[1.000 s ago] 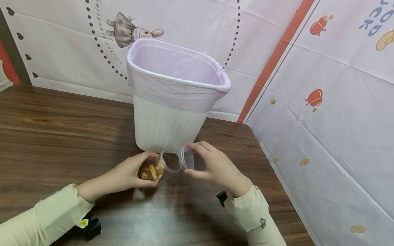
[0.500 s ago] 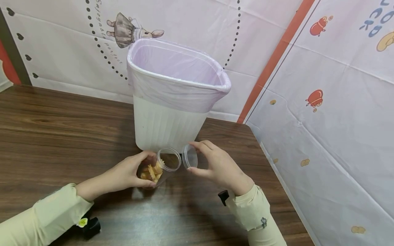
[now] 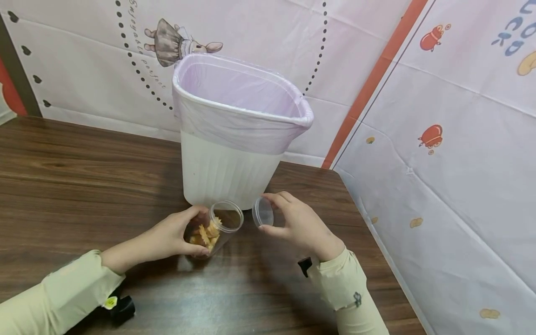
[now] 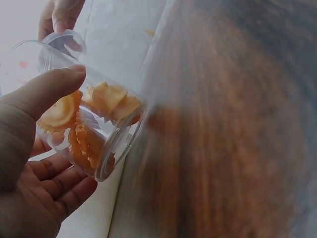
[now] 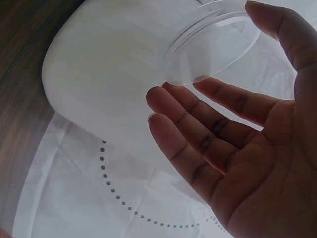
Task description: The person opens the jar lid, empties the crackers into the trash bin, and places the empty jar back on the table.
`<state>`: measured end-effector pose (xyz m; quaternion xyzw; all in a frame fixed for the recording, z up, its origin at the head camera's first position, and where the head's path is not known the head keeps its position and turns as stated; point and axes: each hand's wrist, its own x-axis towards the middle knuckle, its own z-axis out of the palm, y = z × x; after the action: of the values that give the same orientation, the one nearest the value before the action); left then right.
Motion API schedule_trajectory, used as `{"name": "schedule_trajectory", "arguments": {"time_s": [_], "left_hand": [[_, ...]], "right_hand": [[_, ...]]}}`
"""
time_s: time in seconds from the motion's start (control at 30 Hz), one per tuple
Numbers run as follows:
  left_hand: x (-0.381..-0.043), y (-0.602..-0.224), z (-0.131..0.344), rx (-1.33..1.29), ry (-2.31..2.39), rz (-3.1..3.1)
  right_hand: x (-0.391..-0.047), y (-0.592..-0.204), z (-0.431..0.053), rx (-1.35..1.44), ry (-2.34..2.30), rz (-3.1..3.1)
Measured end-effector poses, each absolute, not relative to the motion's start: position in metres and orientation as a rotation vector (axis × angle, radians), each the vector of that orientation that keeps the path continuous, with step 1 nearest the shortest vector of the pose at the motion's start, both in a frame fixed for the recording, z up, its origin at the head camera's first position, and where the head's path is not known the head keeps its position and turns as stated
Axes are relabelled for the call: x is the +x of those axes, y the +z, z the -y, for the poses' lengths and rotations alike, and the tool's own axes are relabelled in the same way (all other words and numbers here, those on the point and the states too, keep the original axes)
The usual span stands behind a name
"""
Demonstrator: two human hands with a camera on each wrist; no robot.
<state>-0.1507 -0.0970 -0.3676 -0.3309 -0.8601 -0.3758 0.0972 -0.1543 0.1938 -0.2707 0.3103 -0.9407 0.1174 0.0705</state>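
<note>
My left hand [image 3: 167, 235] grips a clear plastic jar [image 3: 226, 228] that leans to the right with its mouth uncovered. Inside lie several golden, crinkle-edged snack pieces [image 4: 111, 99], gathered toward the jar's bottom. Between the thumb and fingertips of my right hand [image 3: 299, 223] is a clear round lid [image 5: 213, 44], held on edge by its rim. A small gap separates the lid from the jar's mouth. Just behind both hands stands a white trash bin [image 3: 228, 172] with a pale purple liner [image 3: 243, 132] folded over its rim.
A dark wood-grain table [image 3: 83, 186] lies under everything. Printed white cloth [image 3: 259, 28] hangs behind the bin, and another sheet [image 3: 418, 200] borders the table on the right. Black wrist straps [image 3: 123, 309] show near both sleeves.
The lid has come away from the jar's mouth as my right hand shifted slightly right. My left hand and the jar have moved a little left, and the gap has widened.
</note>
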Motion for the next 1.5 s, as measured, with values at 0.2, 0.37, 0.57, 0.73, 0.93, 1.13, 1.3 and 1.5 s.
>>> {"name": "schedule_trajectory", "arguments": {"time_s": [0.2,0.37,0.57,0.73,0.93,1.13,1.3,1.5], "left_hand": [[-0.151,-0.368,0.098,-0.964,-1.121,2.564],[-0.151,-0.367,0.099,-0.952,-1.127,2.58],[-0.151,-0.367,0.1,-0.934,-1.115,2.606],[-0.151,-0.367,0.1,-0.935,-1.125,2.608],[-0.15,-0.367,0.101,-0.93,-1.135,2.615],[-0.15,-0.366,0.101,-0.921,-1.14,2.635],[-0.151,-0.369,0.101,-0.922,-1.187,2.661],[-0.151,-0.37,0.103,-0.912,-1.196,2.677]], "right_hand": [[-0.162,-0.273,-0.198,0.886,0.365,2.846],[-0.168,-0.276,-0.203,0.867,0.376,2.856],[-0.174,-0.28,-0.208,0.858,0.366,2.864],[-0.178,-0.282,-0.21,0.842,0.355,2.882],[-0.181,-0.284,-0.214,0.807,0.367,2.92],[-0.186,-0.287,-0.218,0.792,0.395,2.952],[-0.189,-0.289,-0.22,0.775,0.41,2.976],[-0.191,-0.29,-0.221,0.756,0.412,2.992]]}}
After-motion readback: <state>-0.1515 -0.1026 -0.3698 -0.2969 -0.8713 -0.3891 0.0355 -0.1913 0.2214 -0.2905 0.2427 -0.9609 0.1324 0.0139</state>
